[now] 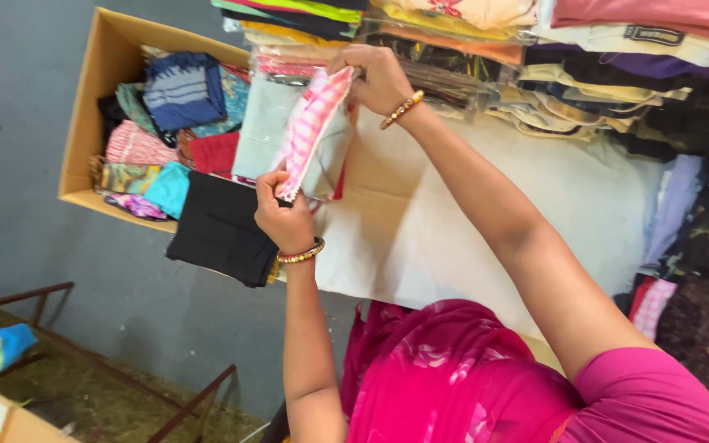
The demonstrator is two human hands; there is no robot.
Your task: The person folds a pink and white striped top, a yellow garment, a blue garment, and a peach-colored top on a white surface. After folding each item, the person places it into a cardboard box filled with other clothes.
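Both hands pinch a pink-and-white striped folded garment [309, 131] and hold it up above the white-covered worktop [469, 213]: the left hand [282, 217] grips its lower corner, the right hand [377, 78] its upper edge. Right behind it lie clear-wrapped folded garments [268, 123], and just below a black folded cloth [223, 230] hangs over the worktop's edge. An open cardboard box [92, 90] of mixed coloured clothes sits to the left. Stacked folded clothing [584, 49] crowds the far side.
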